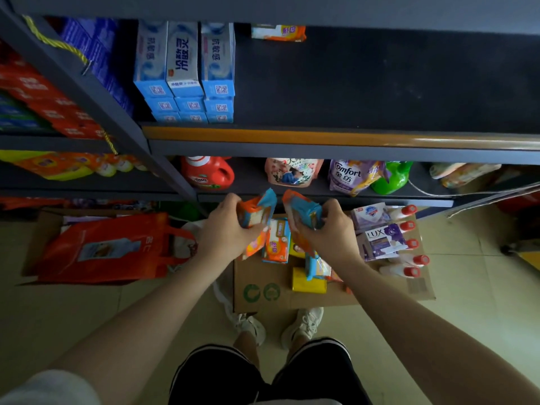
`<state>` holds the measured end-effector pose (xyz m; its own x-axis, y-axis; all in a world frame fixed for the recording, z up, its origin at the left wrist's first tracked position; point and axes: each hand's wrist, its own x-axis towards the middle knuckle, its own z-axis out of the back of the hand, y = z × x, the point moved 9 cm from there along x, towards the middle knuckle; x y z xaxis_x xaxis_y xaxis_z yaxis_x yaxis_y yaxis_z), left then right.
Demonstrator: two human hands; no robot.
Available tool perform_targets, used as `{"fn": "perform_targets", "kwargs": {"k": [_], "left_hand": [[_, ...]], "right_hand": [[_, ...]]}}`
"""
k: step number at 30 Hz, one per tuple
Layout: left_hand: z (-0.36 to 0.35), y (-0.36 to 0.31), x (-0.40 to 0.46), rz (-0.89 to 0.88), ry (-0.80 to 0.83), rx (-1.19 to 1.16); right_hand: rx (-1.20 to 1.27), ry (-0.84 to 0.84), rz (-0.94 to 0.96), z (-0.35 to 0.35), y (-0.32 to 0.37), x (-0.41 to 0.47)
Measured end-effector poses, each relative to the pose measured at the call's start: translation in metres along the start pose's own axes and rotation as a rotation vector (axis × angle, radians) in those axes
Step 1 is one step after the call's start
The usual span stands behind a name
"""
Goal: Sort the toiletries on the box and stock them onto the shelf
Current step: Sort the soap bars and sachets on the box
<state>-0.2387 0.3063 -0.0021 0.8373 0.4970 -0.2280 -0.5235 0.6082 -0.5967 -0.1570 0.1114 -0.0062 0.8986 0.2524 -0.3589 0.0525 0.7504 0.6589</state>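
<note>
Left hand (pixel 225 229): curled round an orange-and-blue soap pack (pixel 255 213), lifted clear of the cardboard box (pixel 263 290) and held just in front of the lower shelf edge.
Right hand (pixel 327 232): gripping a second orange-and-blue pack (pixel 304 210) by its lower end, its top tilted toward the other pack; the two packs are near each other but apart.
Left on the box: more orange packs (pixel 276 241) between the wrists, a yellow bar (pixel 308 282) nearer the feet, purple soap boxes (pixel 380 241) to the right, and a column of white bottles with red caps (pixel 409 244) beside them.
Shelf target: the middle shelf (pixel 380 83) has a wide bare dark stretch; one matching orange pack (pixel 279 33) lies at its back, and blue toothpaste cartons (pixel 184 71) are stacked on its left.
Lower shelf: a red detergent jug (pixel 207 173), refill pouches (pixel 355 176) and a green bottle (pixel 391 176) stand there.
Step in hand: by my judgement, the orange packs are being gathered as one kind, with stocking not yet done for this pair.
Next move: likely calls for raising both packs over the orange-trimmed shelf lip and setting them beside the pack already at the back, keeping them off the cartons.
Progress: early; most items remain on the box.
</note>
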Motion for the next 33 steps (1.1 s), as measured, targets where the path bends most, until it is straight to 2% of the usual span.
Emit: {"fn": "perform_targets", "kwargs": {"k": [2,5,8,11,13,15,18,19,21,24,29,33], "left_hand": [[-0.010,0.018,0.003,0.190,0.075,-0.214],[-0.022,0.044,-0.003,0.541,0.110,-0.668],[-0.034,0.062,-0.016,0.850,0.222,-0.855],[-0.044,0.074,-0.025,0.978,0.262,-0.959],[-0.051,0.082,-0.026,0.958,0.278,-0.881],[-0.054,0.091,-0.023,0.872,0.263,-0.677],[-0.058,0.094,-0.016,0.527,0.274,-0.050],[-0.069,0.095,-0.017,0.419,0.299,0.073],[-0.098,0.107,-0.026,0.350,0.363,0.109],[-0.141,0.135,-0.035,0.361,0.420,0.100],[-0.209,0.166,-0.043,0.321,0.436,0.075],[-0.238,0.168,-0.042,0.327,0.371,0.052]], "right_hand": [[0.219,0.057,-0.171,-0.006,-0.018,0.008],[0.602,0.150,-0.471,-0.020,-0.046,0.007],[0.791,0.270,-0.744,-0.034,-0.071,-0.003],[0.978,0.293,-0.948,-0.048,-0.088,-0.017],[0.978,0.287,-0.957,-0.051,-0.089,-0.021],[0.848,0.314,-0.880,-0.055,-0.085,-0.026],[0.242,0.260,-0.475,-0.056,-0.084,-0.013],[0.038,0.256,-0.334,-0.064,-0.081,-0.013],[-0.190,0.302,-0.178,-0.094,-0.086,-0.018],[-0.300,0.379,-0.177,-0.143,-0.119,-0.024],[-0.222,0.435,-0.330,-0.199,-0.177,-0.020],[-0.230,0.325,-0.338,-0.200,-0.194,-0.001]]}}
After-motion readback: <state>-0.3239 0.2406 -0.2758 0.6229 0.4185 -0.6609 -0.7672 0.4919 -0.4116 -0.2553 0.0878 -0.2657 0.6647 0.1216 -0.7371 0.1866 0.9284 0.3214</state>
